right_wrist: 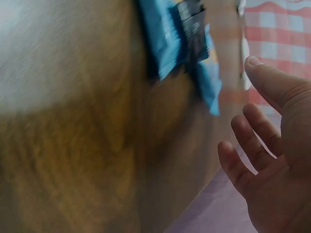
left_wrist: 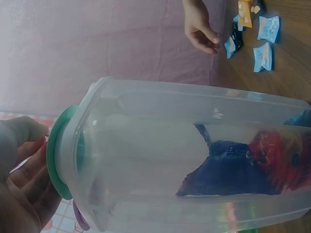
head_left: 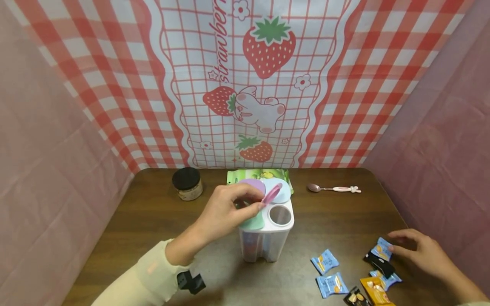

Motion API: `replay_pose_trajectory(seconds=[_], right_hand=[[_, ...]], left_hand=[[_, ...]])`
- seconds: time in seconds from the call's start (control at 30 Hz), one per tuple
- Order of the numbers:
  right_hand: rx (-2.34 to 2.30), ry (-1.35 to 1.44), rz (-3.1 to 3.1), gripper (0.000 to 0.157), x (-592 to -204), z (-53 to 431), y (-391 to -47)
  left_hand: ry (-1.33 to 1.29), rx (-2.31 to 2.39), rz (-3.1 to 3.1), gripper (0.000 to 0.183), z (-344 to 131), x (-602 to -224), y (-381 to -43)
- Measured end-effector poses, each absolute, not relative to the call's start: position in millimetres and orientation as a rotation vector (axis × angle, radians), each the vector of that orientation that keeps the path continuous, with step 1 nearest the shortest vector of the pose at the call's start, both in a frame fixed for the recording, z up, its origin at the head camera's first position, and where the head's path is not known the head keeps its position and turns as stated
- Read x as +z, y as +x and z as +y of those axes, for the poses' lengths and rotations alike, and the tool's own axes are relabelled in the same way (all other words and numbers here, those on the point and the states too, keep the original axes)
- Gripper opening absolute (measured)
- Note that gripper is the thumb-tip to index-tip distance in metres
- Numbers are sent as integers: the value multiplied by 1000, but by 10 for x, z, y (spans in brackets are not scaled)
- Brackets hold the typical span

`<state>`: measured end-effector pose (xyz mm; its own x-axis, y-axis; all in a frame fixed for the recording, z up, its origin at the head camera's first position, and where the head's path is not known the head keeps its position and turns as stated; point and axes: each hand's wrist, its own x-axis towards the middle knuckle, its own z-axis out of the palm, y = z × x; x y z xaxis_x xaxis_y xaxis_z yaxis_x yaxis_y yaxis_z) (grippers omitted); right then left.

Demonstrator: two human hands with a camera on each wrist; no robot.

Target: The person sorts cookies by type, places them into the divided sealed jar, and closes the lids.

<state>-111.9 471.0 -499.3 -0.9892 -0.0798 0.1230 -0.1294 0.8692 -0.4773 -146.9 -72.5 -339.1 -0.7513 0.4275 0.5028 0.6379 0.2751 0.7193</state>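
Pink lid [head_left: 272, 194]: tipped up beside the open hole [head_left: 280, 215] on the box [head_left: 267, 248]. Pinched along the near edge by left thumb and fingers. Probably thin plastic, so light, stiffish and a bit slick. Best held by the rim, no hard twisting.

Left hand [head_left: 223, 208]: stretched over the green lid [head_left: 255, 222], grasping just the pink lid as far as visible.

Blue packet [head_left: 382, 247]: on the table, lying on a black packet [head_left: 379, 264], just left of the right thumb and fingertips. Looks apart from them in the right wrist view, though hard to be sure from above. Probably super light, crinkly and slippery, maybe with something crushable inside. Would go for a gentle pinch across the middle, or by a crimped end.

Right hand [head_left: 425, 250]: fingers loosely spread, nothing grasped.

Other packets: gold packet [head_left: 377, 291] nearer the body, plus two loose blue ones off to the left of the pile.

Box: upright, see-through, dark blue packet [left_wrist: 228, 170] and red packet [left_wrist: 277, 158] inside. Likely light enough to nudge, so go easy.

Spoon [head_left: 334, 188]: beyond the packets, well apart from both hands.
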Motion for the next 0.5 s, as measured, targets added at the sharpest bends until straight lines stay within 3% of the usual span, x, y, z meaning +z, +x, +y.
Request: replay_pose_trajectory(seconds=[0.5], right_hand=[[705, 123, -3072, 47, -5145, 4727, -1152]], left_hand=[[-998, -1521, -2339, 13, -738, -3361, -1461]])
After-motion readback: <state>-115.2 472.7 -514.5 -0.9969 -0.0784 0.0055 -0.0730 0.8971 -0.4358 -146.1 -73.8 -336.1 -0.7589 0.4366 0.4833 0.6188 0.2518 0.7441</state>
